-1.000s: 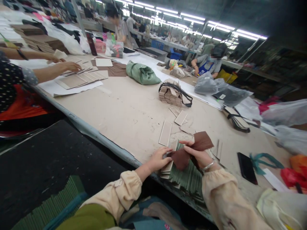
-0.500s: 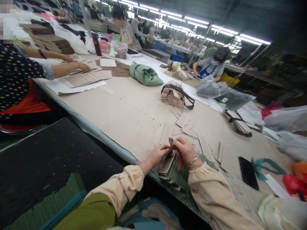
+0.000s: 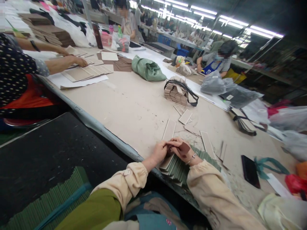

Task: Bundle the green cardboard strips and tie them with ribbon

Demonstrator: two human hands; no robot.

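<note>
Both my hands meet over a row of green-edged flat pieces [image 3: 177, 171] packed side by side at the table's near edge. A reddish-brown fabric strip [image 3: 184, 148] runs between them, one end lying across the back of my right hand. My left hand [image 3: 159, 151] is closed, its fingertips pinching the strip. Close beside it, my right hand [image 3: 179, 150] has its fingers bent together around the strip, with its palm hidden. Whether the strip is knotted cannot be seen.
Loose beige rectangular pieces [image 3: 185, 117] lie ahead, near a strapped bundle [image 3: 176, 91]. A black phone [image 3: 250, 171] and a teal strip [image 3: 272, 166] sit at right. Another tied green stack [image 3: 51, 201] is at lower left. A co-worker's hands [image 3: 79, 61] handle panels at left.
The brown strip's end, which hung below my right hand, now lies over that hand's back. My hands have drawn closer together, and the view has shifted slightly.
</note>
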